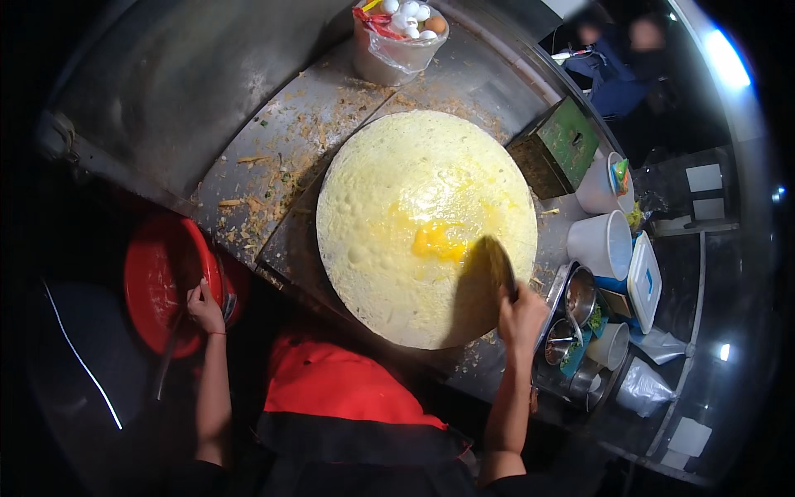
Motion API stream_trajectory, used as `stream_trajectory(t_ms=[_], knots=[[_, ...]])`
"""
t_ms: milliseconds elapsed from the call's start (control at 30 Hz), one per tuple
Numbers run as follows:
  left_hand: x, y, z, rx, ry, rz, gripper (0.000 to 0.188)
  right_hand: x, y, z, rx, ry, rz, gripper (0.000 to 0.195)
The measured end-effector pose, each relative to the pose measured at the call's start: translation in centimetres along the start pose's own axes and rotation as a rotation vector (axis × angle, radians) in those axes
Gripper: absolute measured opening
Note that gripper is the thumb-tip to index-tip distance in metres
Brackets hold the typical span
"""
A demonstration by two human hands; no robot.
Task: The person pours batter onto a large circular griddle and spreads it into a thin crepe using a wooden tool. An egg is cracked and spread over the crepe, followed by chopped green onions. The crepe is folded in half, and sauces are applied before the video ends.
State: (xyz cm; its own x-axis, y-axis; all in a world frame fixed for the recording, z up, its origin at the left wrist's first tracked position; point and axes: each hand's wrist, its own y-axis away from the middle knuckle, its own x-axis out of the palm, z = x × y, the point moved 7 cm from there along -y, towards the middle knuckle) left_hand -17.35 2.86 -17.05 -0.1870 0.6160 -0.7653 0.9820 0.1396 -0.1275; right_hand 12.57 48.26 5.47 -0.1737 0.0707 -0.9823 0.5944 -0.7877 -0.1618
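A wide, round, pale yellow crepe (pixel 366 242) lies on a round griddle before me. Raw egg (pixel 440 241) with bright yolk is pooled near its middle, with a wet shine around it. On the crepe's right side, my right hand (pixel 523 314) grips the end of a flat spreader or spatula (pixel 499 264), tilted on edge beside the egg; its exact shape is hard to tell. My left hand (pixel 206 307) is at the rim of a red plastic basin (pixel 140 279), its fingers around what looks like a thin handle that slants down; the hold is partly hidden.
A bucket of eggs (pixel 394 62) stands behind the griddle. Crumbs litter the metal counter (pixel 298 115). To the right are a green metal box (pixel 562 146), white tubs (pixel 599 245), a lidded container (pixel 644 282) and metal bowls (pixel 581 294). People are beyond the counter's right edge.
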Motion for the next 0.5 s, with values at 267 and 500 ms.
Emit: stream_trajectory(t_ms=[267,500], knots=[[0.5,0.4,-1.3,0.111,-0.004,0.073,0.030,5.0,-3.4,2.8,0.034,-0.458,0.137,0.024],[0.4,0.2,-1.5,0.056,-0.109,0.194,0.034,5.1,-5.6,2.4,-0.176,-0.507,0.654,0.021]])
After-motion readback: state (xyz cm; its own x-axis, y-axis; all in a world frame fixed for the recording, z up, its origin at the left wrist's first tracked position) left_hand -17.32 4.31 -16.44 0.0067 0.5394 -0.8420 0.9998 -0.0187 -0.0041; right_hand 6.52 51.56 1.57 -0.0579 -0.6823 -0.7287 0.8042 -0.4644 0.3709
